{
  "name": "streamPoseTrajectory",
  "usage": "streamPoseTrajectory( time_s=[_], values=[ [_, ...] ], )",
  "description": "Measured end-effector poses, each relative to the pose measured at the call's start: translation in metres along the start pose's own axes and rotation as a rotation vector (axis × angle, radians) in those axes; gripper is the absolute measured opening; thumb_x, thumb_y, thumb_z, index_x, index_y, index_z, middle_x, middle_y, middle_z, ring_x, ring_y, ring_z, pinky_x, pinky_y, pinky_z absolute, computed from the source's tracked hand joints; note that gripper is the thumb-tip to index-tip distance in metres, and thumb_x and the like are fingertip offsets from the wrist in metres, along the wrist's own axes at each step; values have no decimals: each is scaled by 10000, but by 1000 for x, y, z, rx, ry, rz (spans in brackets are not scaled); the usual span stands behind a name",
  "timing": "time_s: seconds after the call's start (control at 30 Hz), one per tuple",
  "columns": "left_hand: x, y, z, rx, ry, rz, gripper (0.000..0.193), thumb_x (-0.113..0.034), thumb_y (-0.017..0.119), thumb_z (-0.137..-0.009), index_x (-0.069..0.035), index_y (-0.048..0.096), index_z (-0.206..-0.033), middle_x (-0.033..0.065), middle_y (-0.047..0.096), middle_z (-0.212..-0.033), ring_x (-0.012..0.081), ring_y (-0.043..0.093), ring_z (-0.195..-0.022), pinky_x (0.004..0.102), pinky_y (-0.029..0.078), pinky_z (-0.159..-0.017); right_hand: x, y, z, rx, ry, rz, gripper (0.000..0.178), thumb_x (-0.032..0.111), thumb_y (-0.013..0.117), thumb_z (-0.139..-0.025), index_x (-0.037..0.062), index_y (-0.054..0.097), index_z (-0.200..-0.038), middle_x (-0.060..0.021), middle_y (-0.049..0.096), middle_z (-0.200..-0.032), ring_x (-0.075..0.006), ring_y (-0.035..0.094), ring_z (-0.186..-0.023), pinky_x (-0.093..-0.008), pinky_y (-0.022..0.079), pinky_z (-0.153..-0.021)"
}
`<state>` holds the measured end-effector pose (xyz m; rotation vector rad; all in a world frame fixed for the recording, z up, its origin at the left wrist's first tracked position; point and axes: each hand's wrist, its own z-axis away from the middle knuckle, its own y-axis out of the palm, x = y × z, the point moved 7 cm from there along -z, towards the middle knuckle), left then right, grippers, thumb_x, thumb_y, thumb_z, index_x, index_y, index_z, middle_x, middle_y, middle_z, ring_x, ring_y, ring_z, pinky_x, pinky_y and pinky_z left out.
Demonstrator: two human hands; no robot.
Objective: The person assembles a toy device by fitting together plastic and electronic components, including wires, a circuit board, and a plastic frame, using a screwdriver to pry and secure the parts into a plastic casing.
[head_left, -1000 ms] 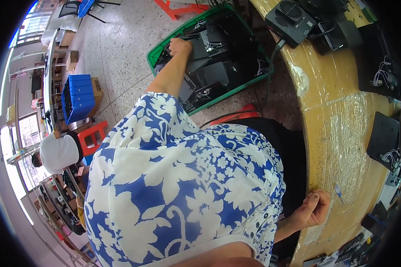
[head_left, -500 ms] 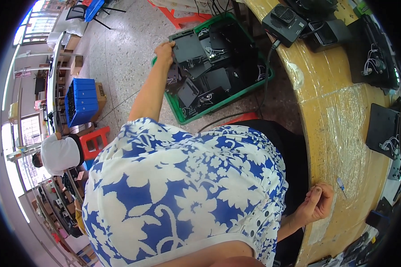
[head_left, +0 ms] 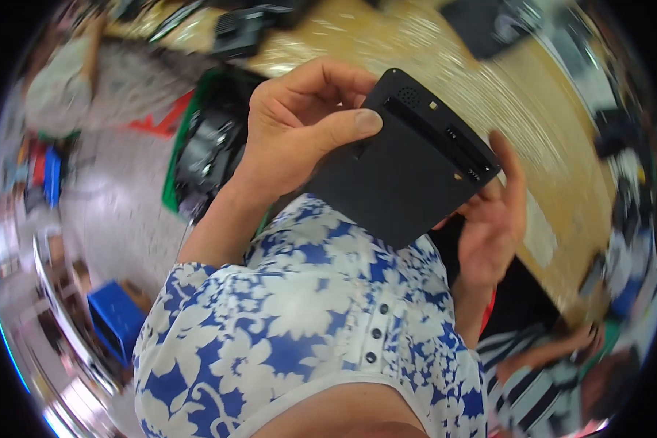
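A flat black plastic housing (head_left: 405, 171) is held up tilted in front of my chest, with a cluster of small speaker holes and a long slot along its upper edge. My left hand (head_left: 288, 131) grips its left side, thumb lying on the face and fingers behind. At the lower right corner is my right hand (head_left: 493, 226); some of its fingers pass behind the housing and one stretches up past the edge. Beyond my left arm, a green crate (head_left: 174, 171) contains several black parts (head_left: 212, 150), partly hidden by that arm.
The yellow workbench (head_left: 555, 124) covered in clear film curves ahead and to the right, with a blurred black device (head_left: 489, 25) on it. A blue bin (head_left: 114, 317) stands on the floor at left. A co-worker in a striped top (head_left: 540, 390) sits at lower right.
My left hand has come away from the crate, and the black housing is now in front of me. My right hand has risen from the bench edge to it. The view has turned toward the bench.
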<state>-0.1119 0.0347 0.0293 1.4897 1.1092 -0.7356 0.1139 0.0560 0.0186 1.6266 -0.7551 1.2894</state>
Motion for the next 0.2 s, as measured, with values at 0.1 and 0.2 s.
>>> streamPoseTrajectory(
  time_s=[0.1, 0.2],
  values=[
    [40, 59, 7, 89, -150, 72, 280, 33, 718, -889, 50, 661, -1162, 93, 722, -1029, 109, 676, -918, 249, 560, -848, 4, -35, 36, -360, -67, 213, 978, 537, 754, -869, -83, 334, -1497, -180, 651, -1212, -181, 661, -1028, -247, 519, -890],
    [69, 95, 13, 150, -217, 53, 326, 22, 733, -882, 45, 649, -1196, 107, 712, -1104, 120, 676, -976, 248, 555, -873, -2, -75, 69, -426, 11, 158, 1046, 491, 772, -870, -65, 205, -1549, -188, 609, -1297, -179, 633, -1107, -240, 471, -985]
  ],
)
